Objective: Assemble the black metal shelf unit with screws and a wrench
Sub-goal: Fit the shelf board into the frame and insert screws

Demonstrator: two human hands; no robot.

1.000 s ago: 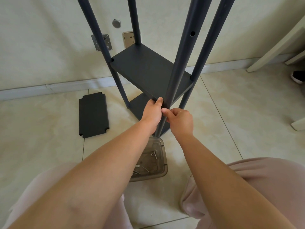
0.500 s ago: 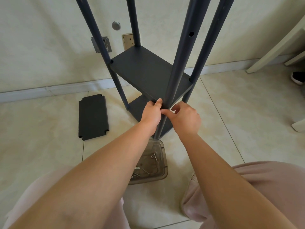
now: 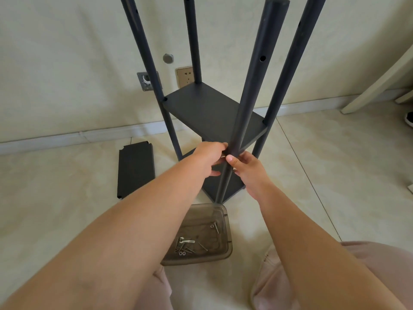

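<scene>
The black metal shelf unit stands on the floor with an upper shelf (image 3: 207,110) and a lower shelf (image 3: 232,186) fixed between its posts. Both hands meet at the near post (image 3: 252,86), where it passes the upper shelf's front corner. My left hand (image 3: 207,157) curls in from the left and seems to pinch a small silver screw (image 3: 222,156) against the post. My right hand (image 3: 248,171) grips the post from the right, its thumb tip beside the screw. A loose black shelf panel (image 3: 136,168) lies flat on the floor to the left.
A smoky clear plastic tray (image 3: 225,253) sits on the tile floor in front of the unit, holding several screws (image 3: 185,245) and small silver hardware. The wall with a socket (image 3: 184,74) is just behind the unit. My knees frame the tray. White furniture legs stand at the right.
The view has tilted up, so the near post's top end now shows. My right hand has shifted from beside the post to grip around it, and a silver screw shows between the hands.
</scene>
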